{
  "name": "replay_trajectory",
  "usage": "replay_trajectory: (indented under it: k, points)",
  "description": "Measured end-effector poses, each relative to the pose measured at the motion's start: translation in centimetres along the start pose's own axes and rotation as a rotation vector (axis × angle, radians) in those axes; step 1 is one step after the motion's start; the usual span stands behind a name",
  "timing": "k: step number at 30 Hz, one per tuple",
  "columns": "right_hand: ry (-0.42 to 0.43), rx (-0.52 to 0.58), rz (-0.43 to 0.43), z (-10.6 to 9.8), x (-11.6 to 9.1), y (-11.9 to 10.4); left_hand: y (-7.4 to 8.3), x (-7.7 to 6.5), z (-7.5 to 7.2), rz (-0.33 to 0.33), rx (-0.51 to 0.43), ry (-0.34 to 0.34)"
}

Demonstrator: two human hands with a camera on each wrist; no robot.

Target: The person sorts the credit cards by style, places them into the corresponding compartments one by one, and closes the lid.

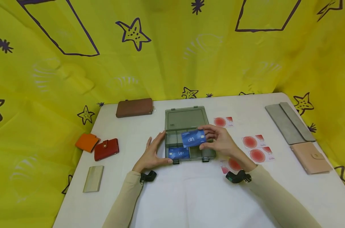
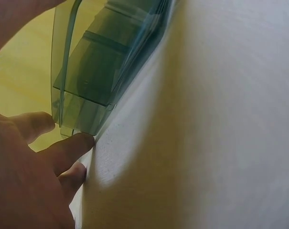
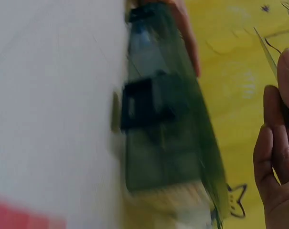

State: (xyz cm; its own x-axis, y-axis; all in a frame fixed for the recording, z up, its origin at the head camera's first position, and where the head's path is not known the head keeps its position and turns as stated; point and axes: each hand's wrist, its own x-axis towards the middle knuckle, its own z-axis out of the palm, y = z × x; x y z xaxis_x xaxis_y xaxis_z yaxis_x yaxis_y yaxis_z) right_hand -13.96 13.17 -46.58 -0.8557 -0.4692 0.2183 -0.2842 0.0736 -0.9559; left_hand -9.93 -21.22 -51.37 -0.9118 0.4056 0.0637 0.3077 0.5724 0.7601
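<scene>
In the head view, a translucent green plastic case (image 1: 186,119) with divided compartments lies with its lid up. A blue VIP card (image 1: 179,153) lies in its front left compartment. My right hand (image 1: 218,139) pinches another blue VIP card (image 1: 193,138) between thumb and fingers, tilted over the case. My left hand (image 1: 153,155) rests spread at the case's left end, thumb at the front corner and fingers along the side. The left wrist view shows those fingers (image 2: 70,150) touching the case's end. In the right wrist view, the held card is seen edge-on beside the thumb (image 3: 288,71).
Several red-and-white cards (image 1: 250,142) lie right of the case, one partly under my right wrist. Farther right are a grey wallet (image 1: 288,123) and a pink one (image 1: 310,158). Leftward lie a brown wallet (image 1: 134,108), a red wallet (image 1: 107,149), an orange holder (image 1: 87,142) and a beige case (image 1: 93,179).
</scene>
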Motion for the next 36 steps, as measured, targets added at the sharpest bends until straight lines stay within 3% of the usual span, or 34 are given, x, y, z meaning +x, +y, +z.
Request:
replay_trajectory:
  k: [9, 15, 19, 23, 28, 31, 36]
  points:
    - [-0.121, -0.43, -0.097, 4.3, 1.3, 0.6, 0.1, 0.1, 0.2, -0.027, -0.001, -0.017]
    - [-0.185, -0.526, -0.077, 5.3, 1.3, 0.8, 0.2, 0.1, 0.2, -0.024, 0.001, -0.01]
    - [-0.242, -0.533, -0.055, 4.7, 1.4, 0.5, 0.1, 0.1, 0.2, -0.007, 0.002, -0.01]
    - [-0.239, -0.518, -0.033, 2.2, 2.1, 0.1, 0.1, 0.2, 0.2, 0.001, -0.001, -0.005]
    - [-0.153, -0.465, 0.001, -3.6, 3.4, 0.6, 0.0, 0.1, 0.2, 0.016, 0.0, 0.007]
    - [-0.122, -0.452, 0.07, -7.5, 4.0, 1.6, -0.1, 0.1, 0.2, 0.021, 0.004, 0.013]
    - [-0.079, -0.54, 0.228, -12.2, 4.1, 3.4, -0.1, 0.1, 0.2, 0.003, 0.012, 0.013]
